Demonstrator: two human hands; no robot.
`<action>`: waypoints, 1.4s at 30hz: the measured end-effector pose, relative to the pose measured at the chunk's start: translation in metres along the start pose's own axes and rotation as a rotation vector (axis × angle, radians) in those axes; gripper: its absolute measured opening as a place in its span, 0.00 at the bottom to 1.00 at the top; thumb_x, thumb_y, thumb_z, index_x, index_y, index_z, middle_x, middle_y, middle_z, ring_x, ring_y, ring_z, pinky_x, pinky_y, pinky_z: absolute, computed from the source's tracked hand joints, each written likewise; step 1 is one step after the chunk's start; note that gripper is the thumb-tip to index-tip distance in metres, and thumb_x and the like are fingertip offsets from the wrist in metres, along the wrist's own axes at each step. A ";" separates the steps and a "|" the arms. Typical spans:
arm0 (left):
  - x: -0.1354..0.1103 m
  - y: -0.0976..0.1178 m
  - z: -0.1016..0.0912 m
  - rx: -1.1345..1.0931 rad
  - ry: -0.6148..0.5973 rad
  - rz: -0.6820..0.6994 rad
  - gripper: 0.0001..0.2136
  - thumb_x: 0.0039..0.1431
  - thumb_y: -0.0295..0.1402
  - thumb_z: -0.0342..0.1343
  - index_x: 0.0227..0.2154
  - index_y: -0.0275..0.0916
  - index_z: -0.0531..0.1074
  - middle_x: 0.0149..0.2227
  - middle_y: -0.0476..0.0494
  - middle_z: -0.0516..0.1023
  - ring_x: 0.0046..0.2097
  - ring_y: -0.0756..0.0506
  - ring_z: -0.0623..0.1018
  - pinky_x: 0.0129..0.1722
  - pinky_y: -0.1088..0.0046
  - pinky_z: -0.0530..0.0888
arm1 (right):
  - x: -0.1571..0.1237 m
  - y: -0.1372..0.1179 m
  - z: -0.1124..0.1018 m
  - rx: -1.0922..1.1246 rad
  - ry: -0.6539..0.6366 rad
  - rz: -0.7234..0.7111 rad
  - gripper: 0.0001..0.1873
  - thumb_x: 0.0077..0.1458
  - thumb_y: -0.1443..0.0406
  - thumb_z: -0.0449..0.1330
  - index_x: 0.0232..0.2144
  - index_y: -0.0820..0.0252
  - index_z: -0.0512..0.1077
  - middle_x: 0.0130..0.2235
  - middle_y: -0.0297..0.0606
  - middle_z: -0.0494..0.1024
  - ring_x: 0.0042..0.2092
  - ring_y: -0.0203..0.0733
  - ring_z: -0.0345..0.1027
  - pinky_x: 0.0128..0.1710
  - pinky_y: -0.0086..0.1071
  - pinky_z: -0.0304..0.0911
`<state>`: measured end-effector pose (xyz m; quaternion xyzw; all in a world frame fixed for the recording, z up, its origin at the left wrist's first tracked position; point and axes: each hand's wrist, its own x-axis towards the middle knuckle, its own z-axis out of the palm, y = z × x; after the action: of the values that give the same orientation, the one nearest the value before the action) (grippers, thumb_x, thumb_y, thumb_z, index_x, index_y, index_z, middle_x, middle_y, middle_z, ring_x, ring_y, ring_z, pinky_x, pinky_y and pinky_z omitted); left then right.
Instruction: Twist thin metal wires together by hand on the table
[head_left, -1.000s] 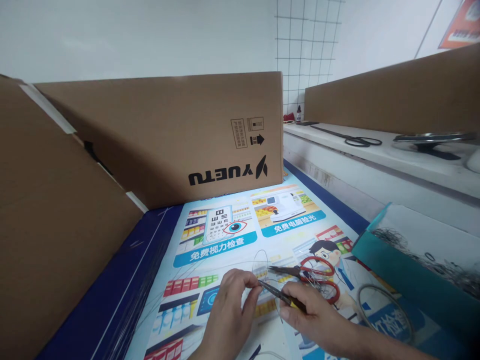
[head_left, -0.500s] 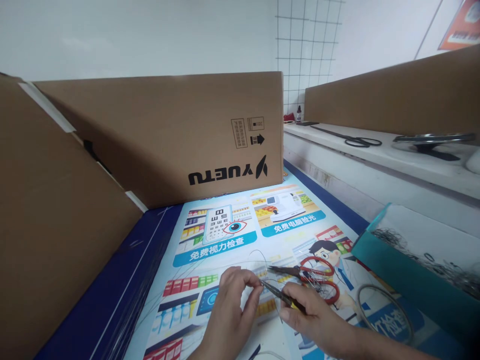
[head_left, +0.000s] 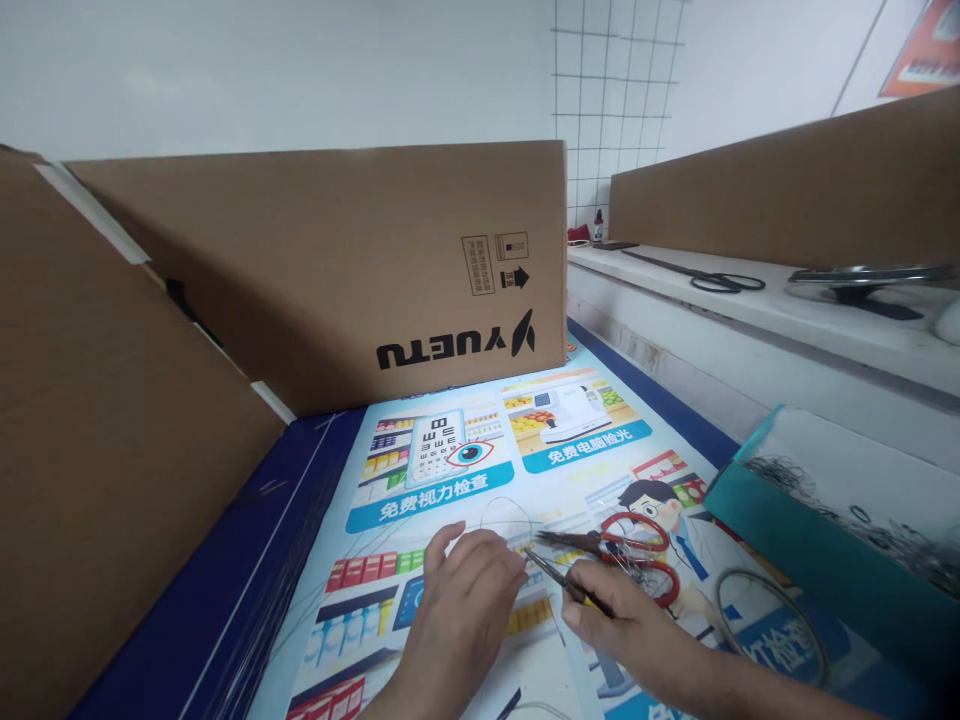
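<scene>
Thin wire (head_left: 504, 498) stands in an open, rounded loop just beyond the left hand (head_left: 469, 590), above the printed sheet (head_left: 442, 400) that covers the table. Work on it looks to be partway: the curve is formed, but whether its ends are joined is too small to tell, and fine handling near the fingertips seems to be what is left. Fingers of the left hand are bunched and bent, their tips hidden, so I cannot tell whether they pinch the wire. Wrapped around the yellow-and-black handles of slim pliers (head_left: 556, 574), the right hand points their narrow nose at the left fingers; whether the nose grips anything is unclear. As for looks, the wire is hair-fine, pale grey and springy, nearly lost against the bright print. Red-handled scissors (head_left: 598, 545) lie just beside the pliers, with a tangle of fine wire (head_left: 636, 568) about their handles. Farther right are a wire ring (head_left: 718, 605) and a teal box (head_left: 810, 545) holding many wiry pieces.
</scene>
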<state>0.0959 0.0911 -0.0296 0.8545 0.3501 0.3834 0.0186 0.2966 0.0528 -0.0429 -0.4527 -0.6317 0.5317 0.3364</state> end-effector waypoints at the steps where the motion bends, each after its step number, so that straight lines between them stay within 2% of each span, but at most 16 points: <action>1: -0.001 0.001 0.001 0.003 0.039 0.002 0.06 0.57 0.24 0.54 0.33 0.42 0.71 0.31 0.48 0.78 0.40 0.45 0.74 0.52 0.57 0.56 | 0.000 0.000 0.000 0.004 0.001 -0.001 0.11 0.56 0.60 0.54 0.26 0.60 0.59 0.26 0.29 0.56 0.28 0.34 0.49 0.28 0.27 0.50; 3: -0.002 0.003 0.001 0.020 0.088 0.023 0.05 0.56 0.24 0.56 0.34 0.40 0.72 0.31 0.48 0.78 0.39 0.45 0.75 0.52 0.57 0.57 | 0.001 0.001 0.000 0.020 -0.003 0.001 0.11 0.56 0.60 0.53 0.26 0.60 0.60 0.26 0.29 0.56 0.28 0.34 0.48 0.28 0.27 0.49; 6: -0.003 0.002 0.001 0.056 0.080 0.060 0.06 0.55 0.24 0.57 0.36 0.40 0.72 0.31 0.48 0.78 0.39 0.45 0.75 0.53 0.57 0.57 | 0.001 0.000 0.001 0.043 0.002 0.005 0.12 0.56 0.58 0.54 0.27 0.60 0.61 0.26 0.29 0.55 0.28 0.34 0.48 0.27 0.27 0.48; 9: -0.004 -0.001 -0.001 0.103 0.063 0.088 0.07 0.56 0.23 0.55 0.36 0.41 0.73 0.33 0.48 0.79 0.44 0.43 0.74 0.54 0.56 0.54 | 0.001 -0.002 0.000 0.120 0.002 0.012 0.14 0.55 0.56 0.54 0.27 0.60 0.62 0.25 0.29 0.55 0.27 0.33 0.47 0.25 0.26 0.47; 13: -0.006 -0.004 -0.003 0.133 0.095 0.144 0.09 0.58 0.22 0.52 0.36 0.40 0.74 0.36 0.46 0.80 0.47 0.41 0.73 0.53 0.55 0.53 | 0.002 -0.006 -0.003 0.229 -0.063 0.076 0.16 0.55 0.53 0.55 0.28 0.60 0.61 0.26 0.29 0.55 0.26 0.32 0.46 0.22 0.24 0.44; 18: -0.005 -0.006 -0.005 0.093 0.033 0.161 0.11 0.59 0.20 0.48 0.36 0.38 0.73 0.34 0.45 0.79 0.44 0.42 0.73 0.51 0.55 0.56 | 0.002 -0.003 -0.005 0.163 -0.085 0.046 0.16 0.56 0.55 0.55 0.26 0.60 0.59 0.25 0.28 0.54 0.27 0.31 0.46 0.23 0.24 0.44; 25: -0.003 -0.008 -0.005 0.015 -0.036 0.223 0.12 0.56 0.17 0.49 0.38 0.37 0.70 0.35 0.41 0.75 0.41 0.42 0.71 0.45 0.58 0.65 | 0.001 -0.001 -0.004 0.038 -0.081 0.004 0.13 0.57 0.58 0.53 0.27 0.60 0.59 0.27 0.29 0.57 0.29 0.33 0.49 0.27 0.26 0.48; 29: -0.004 -0.009 -0.004 -0.035 -0.063 0.203 0.12 0.55 0.15 0.49 0.39 0.36 0.69 0.36 0.40 0.74 0.41 0.43 0.71 0.45 0.59 0.67 | 0.001 -0.003 -0.002 0.001 -0.068 0.048 0.12 0.57 0.60 0.52 0.25 0.59 0.57 0.26 0.28 0.56 0.28 0.33 0.48 0.26 0.26 0.47; 38: -0.007 -0.010 0.000 -0.076 -0.044 0.163 0.14 0.55 0.15 0.50 0.39 0.38 0.69 0.36 0.42 0.73 0.40 0.44 0.70 0.45 0.59 0.68 | -0.002 -0.004 -0.001 -0.049 -0.050 0.031 0.11 0.56 0.62 0.51 0.24 0.59 0.56 0.25 0.28 0.55 0.27 0.32 0.48 0.25 0.26 0.47; 42: -0.006 -0.009 -0.003 -0.123 -0.015 0.096 0.13 0.53 0.20 0.55 0.40 0.40 0.69 0.38 0.42 0.73 0.45 0.41 0.70 0.47 0.57 0.66 | 0.000 -0.005 -0.003 -0.053 -0.050 0.007 0.10 0.57 0.63 0.51 0.25 0.59 0.57 0.25 0.28 0.56 0.28 0.32 0.49 0.25 0.25 0.48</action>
<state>0.0860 0.0931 -0.0342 0.8704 0.2842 0.3982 0.0555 0.2980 0.0534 -0.0373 -0.4502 -0.6524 0.5269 0.3066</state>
